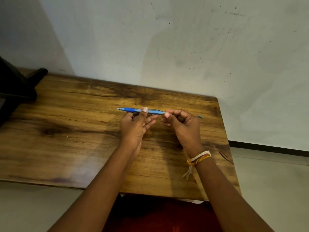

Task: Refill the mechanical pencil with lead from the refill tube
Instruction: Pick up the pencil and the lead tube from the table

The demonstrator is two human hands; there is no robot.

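- Wooden table [66, 131] stands against a scuffed pale wall [184, 39]; a dark object [15, 81] sits at its far left.
- Head view: left hand [133, 126] pinches the blue pencil [142, 111] mid-barrel, level above the table, tip pointing left.
- Right hand [182, 124] has its fingertips closed at the pencil's rear end; whether they hold a cap or lead is too small to tell.
- A small bluish piece [200, 116], possibly the refill tube, lies just behind the right hand.
- Risk: thin lead could snap or drop if it meets the opening at an angle.
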